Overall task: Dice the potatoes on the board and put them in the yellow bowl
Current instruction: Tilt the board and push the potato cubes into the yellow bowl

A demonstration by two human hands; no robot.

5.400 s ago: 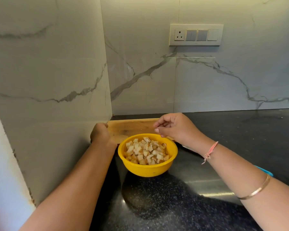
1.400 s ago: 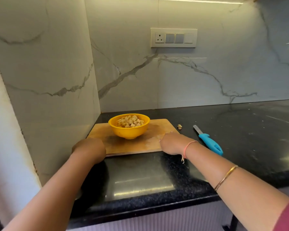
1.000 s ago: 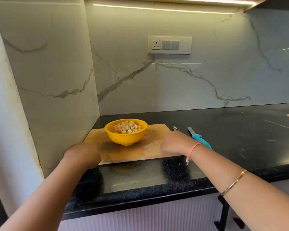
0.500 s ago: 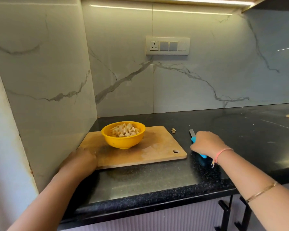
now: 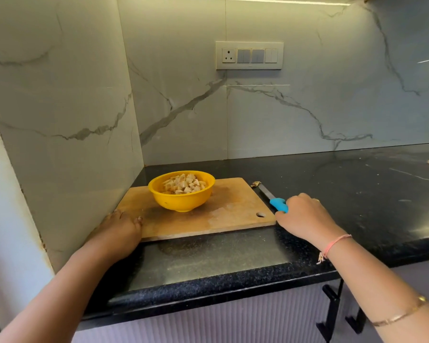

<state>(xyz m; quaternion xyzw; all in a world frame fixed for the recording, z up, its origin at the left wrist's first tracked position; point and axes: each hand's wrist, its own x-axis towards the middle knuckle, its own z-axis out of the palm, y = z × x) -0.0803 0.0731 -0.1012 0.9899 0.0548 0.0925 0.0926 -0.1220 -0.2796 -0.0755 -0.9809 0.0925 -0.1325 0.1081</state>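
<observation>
Head view suggests the cutting is over: no whole potato lies on the board (image 5: 233, 214), and the step in hand looks like laying the knife (image 5: 279, 204) down beside it. To do that well, I judge, the handle should go flat onto the counter (image 5: 208, 258) just right of the board, with the blade pointing away from the body. It should be let go without a knock against the wood, since a shove could slide what stands on the board. A steady press on the board's near left corner helps.

The left hand (image 5: 120, 227) rests on that very corner, palm down, fingers fairly straight over the edge, holding nothing. The right hand (image 5: 305, 216) sits just off the board's near right corner, knuckles up, fingers curled down round the near end of the knife's blue handle; how firmly it grips I cannot tell. The blade runs away along the board's right edge. The yellow bowl (image 5: 181, 201) stands on the far left part of the board, heaped with potato dice (image 5: 183, 185). Just past the board's far right corner a small brown scrap (image 5: 256, 184) lies at the blade's tip.
</observation>
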